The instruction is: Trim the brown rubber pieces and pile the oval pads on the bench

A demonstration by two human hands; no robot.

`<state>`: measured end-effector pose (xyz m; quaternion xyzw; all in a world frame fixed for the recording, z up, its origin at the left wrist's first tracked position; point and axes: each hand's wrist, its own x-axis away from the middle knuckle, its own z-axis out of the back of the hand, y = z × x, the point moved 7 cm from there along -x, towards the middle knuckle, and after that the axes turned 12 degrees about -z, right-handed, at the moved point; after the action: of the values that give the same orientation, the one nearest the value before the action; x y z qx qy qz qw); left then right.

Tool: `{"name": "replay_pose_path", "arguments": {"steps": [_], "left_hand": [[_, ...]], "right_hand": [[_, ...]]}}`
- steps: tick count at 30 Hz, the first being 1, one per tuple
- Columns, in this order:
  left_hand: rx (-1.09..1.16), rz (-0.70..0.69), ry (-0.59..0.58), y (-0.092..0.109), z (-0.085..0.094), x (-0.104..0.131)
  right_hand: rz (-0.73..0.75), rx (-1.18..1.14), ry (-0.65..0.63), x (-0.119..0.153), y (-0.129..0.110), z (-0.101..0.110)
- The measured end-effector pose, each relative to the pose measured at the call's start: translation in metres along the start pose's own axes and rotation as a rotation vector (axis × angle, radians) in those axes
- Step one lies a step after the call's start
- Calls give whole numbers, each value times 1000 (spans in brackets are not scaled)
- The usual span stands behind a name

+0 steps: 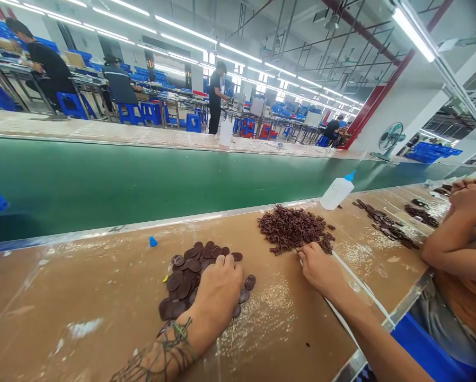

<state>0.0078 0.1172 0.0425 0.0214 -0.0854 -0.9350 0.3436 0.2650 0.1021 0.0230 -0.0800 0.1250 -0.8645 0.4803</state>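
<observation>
On the white bottle (336, 194) at three o'clock, faint marks, too small for reading; on its top, a blue nozzle (350, 175), tilted a little. At six o'clock, the left hand (222, 276), palm downward, fingers curled and bent close together, upon the right side of a pile of dark brown oval discs (188, 284) at seven o'clock. Fingertips partly hidden, so impossible to tell about any disc in their grasp. At four o'clock, the right hand (316, 266), thumb and forefinger nearly meeting, at the near edge of a heap of small dark brown pieces (291, 225); cannot tell about a piece pinched between. Under all this, a brown tabletop (82, 286), shiny and worn in patches. At eight o'clock on it, a small blue cap (153, 242). Behind the table, from nine o'clock toward three, a long green belt (103, 175). At three o'clock, near the right edge, a co-worker's bent arm (460, 259). Farther, at ten o'clock, seated workers on blue stools (74, 105); toward two o'clock, a red column (368, 110) and a fan (391, 136). At twelve, rows of bright ceiling lamps (238, 50).
</observation>
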Motion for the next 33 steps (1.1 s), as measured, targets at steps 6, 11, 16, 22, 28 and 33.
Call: {"name": "replay_pose_path", "arguments": {"steps": [6,11,16,22,28,33], "left_hand": [[-30,-7,114,-6,-4,-3],[-13,-91,99,-6,-7,-9],[20,-102,94,-10,-14,-12],[71,-108,127,-11,-15,-15],[175,-101,192,-15,-17,-20],[273,-88,236,-19,-17,-19]], "right_hand": [[-53,-475,-150,54,-1,-2],[-181,-981,-241,91,0,2],[-270,-1307,-175,108,2,6],[-359,-1407,-248,120,7,-16],[-298,-1307,-381,139,3,-29],[-416,-1384,-499,151,14,-33]]}}
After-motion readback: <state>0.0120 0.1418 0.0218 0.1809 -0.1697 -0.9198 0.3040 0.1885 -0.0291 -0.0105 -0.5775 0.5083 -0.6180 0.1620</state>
